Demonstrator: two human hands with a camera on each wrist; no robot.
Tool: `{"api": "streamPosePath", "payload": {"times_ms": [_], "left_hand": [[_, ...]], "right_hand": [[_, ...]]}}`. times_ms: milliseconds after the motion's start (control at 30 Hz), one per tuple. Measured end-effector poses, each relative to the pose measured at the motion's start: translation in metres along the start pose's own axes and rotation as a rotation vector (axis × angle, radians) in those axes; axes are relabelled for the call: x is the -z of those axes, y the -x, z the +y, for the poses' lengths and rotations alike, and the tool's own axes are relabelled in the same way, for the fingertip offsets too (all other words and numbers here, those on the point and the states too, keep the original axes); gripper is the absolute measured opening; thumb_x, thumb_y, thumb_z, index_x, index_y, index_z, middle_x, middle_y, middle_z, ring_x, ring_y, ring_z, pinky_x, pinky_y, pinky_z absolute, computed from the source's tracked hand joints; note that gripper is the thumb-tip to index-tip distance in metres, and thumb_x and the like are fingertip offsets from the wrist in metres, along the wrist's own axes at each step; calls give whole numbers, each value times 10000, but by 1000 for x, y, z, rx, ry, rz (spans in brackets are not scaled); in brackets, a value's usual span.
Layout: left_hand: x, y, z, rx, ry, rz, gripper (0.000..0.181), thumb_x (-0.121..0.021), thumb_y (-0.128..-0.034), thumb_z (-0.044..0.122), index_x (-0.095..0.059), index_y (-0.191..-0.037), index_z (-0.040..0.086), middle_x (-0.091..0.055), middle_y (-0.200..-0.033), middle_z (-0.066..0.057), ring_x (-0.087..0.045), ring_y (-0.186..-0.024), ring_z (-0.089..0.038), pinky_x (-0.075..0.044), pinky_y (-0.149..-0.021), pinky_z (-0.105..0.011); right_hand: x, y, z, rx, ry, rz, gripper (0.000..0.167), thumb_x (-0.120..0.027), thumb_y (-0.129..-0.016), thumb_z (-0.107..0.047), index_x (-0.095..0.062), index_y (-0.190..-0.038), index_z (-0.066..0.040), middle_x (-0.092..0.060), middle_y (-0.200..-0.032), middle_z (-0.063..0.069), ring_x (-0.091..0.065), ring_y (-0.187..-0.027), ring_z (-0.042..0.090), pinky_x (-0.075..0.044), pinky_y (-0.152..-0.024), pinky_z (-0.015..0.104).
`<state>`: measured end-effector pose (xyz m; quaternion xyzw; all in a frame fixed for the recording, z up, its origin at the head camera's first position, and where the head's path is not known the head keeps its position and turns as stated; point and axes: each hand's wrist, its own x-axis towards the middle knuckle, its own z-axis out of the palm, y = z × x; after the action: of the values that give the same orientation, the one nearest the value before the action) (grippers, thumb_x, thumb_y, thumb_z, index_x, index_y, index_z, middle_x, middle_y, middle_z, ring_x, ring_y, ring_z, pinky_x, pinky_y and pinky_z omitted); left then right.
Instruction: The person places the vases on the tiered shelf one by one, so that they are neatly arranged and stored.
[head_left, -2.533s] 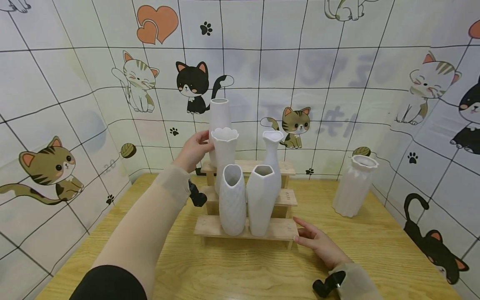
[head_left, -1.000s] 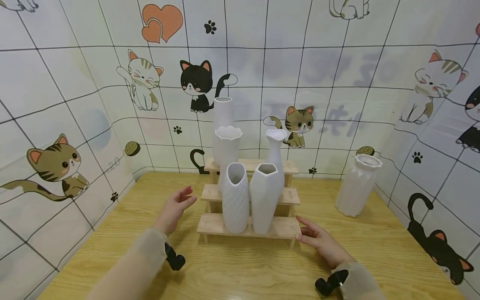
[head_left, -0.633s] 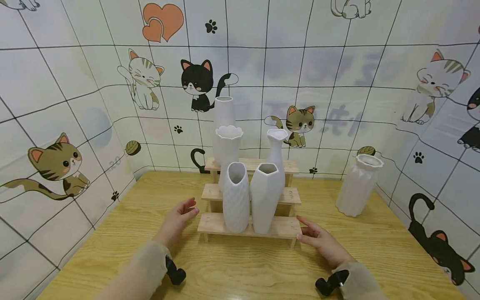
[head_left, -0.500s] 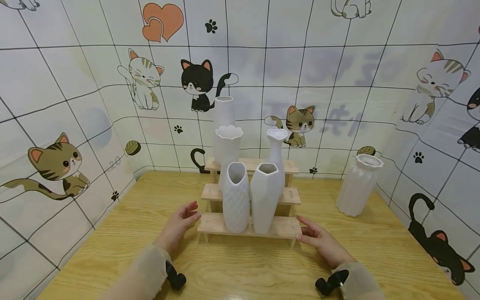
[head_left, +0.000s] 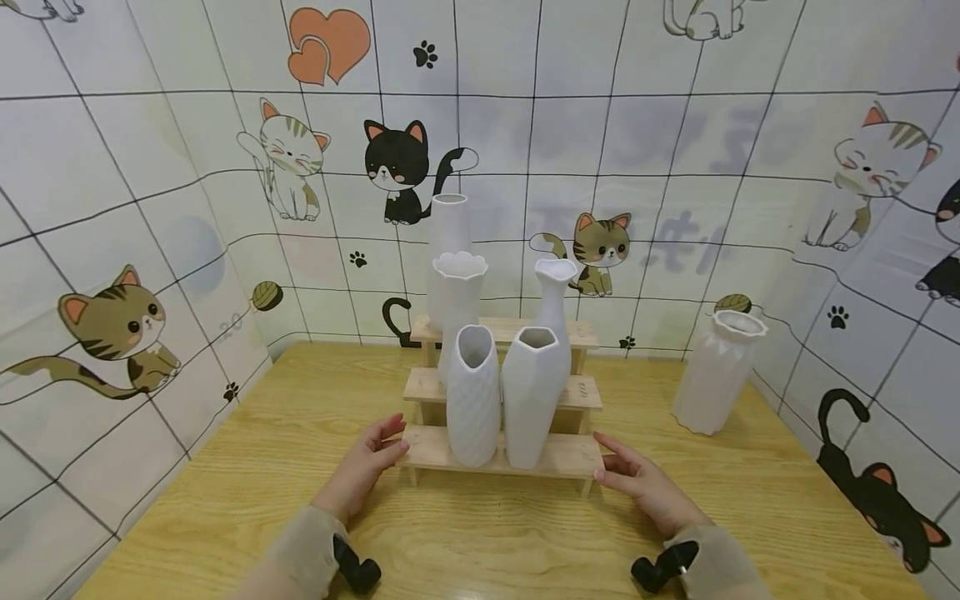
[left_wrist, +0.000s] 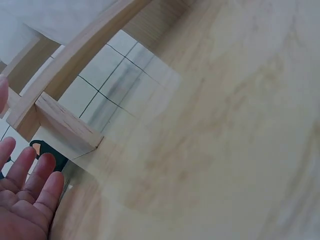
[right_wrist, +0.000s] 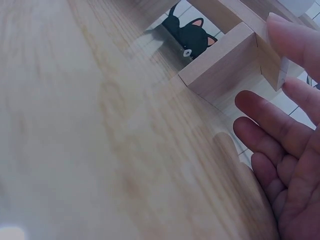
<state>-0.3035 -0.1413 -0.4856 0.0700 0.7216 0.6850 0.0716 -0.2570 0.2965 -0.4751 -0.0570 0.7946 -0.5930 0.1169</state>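
A stepped wooden stand (head_left: 562,454) holds several white vases. On its lowest step are a textured vase (head_left: 472,408) and a faceted vase (head_left: 528,400). Behind them rise a scalloped-rim vase (head_left: 459,292), a tall cylindrical vase (head_left: 450,221) and a narrow-necked vase (head_left: 553,292). My left hand (head_left: 363,467) is at the left end of the lowest step, its thumb close to the edge; whether it touches is unclear. At the opposite end, thumb and index finger of my right hand (head_left: 645,487) touch the board. Both hands' other fingers are loose in the wrist views.
One more white vase (head_left: 712,375), with a ruffled rim, stands apart on the wood-grain table (head_left: 480,550), right of the stand. Cat-patterned sheeting (head_left: 487,125) encloses the back and sides. A black mount (head_left: 663,567) sits on each wrist.
My left hand has let go of the tall rear vase, come down and forward, then moved right to the lowest step's left end. My right hand has stayed at the other end.
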Motion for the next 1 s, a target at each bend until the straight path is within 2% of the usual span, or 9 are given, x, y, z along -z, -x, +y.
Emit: {"api": "streamPosePath", "payload": {"times_ms": [233,400,500,700,767,867,1000], "left_hand": [[2,4,-5,-14,-6,14,642,-637,-939,212,-327,-1481,62,-373,-1464,-167,-391,-1291,-322,-311,-1070,-495],[1,4,-5,-11,-32,-5,693,-678,-909,206,-326,-1490,66,-395,-1446,-169,-408,-1274,-317,-324,-1060,-491],[1,4,-5,0,-62,-21,693,-705,-890,218,-367,-1482,100,-429,-1418,-145,-419,-1252,-295,-338,-1043,-478],[0,6,-1,6,-72,-45,695,-717,-881,213,-377,-1481,127,-441,-1385,-133,-410,-1250,-278,-358,-1022,-452],[1,6,0,5,-66,-43,693,-714,-884,211,-375,-1482,122,-440,-1385,-134,-408,-1256,-278,-360,-1023,-456],[2,6,0,2,-62,-51,688,-706,-891,208,-369,-1483,116,-440,-1383,-139,-413,-1255,-279,-356,-1030,-461],[3,6,-3,-10,-68,-81,698,-697,-898,212,-344,-1491,104,-449,-1370,-148,-433,-1233,-275,-362,-1026,-438]], "right_hand": [[1,0,4,46,-7,-15,686,-557,-986,-233,-184,-1541,-77,-406,-1410,259,-404,-1270,346,-292,-1042,555],[1,1,6,18,-37,79,637,-523,-1002,-258,-224,-1520,-39,-443,-1367,230,-436,-1242,297,-269,-1059,547],[1,1,6,-9,-51,140,613,-525,-1001,-284,-275,-1502,-34,-497,-1309,194,-503,-1168,233,-315,-1042,480],[3,2,0,-29,-151,239,589,-499,-1010,-338,-335,-1457,9,-483,-1370,215,-577,-1108,161,-451,-941,306],[7,3,-2,-39,-189,264,610,-485,-1013,-361,-317,-1453,26,-505,-1353,184,-581,-1086,116,-460,-915,262],[14,6,-3,-73,-218,334,650,-497,-996,-412,-310,-1453,11,-595,-1222,19,-586,-1012,30,-464,-879,222],[29,11,-4,-80,-275,494,612,-545,-960,-444,-376,-1386,-38,-626,-970,-185,-592,-894,-18,-471,-806,186]]}}
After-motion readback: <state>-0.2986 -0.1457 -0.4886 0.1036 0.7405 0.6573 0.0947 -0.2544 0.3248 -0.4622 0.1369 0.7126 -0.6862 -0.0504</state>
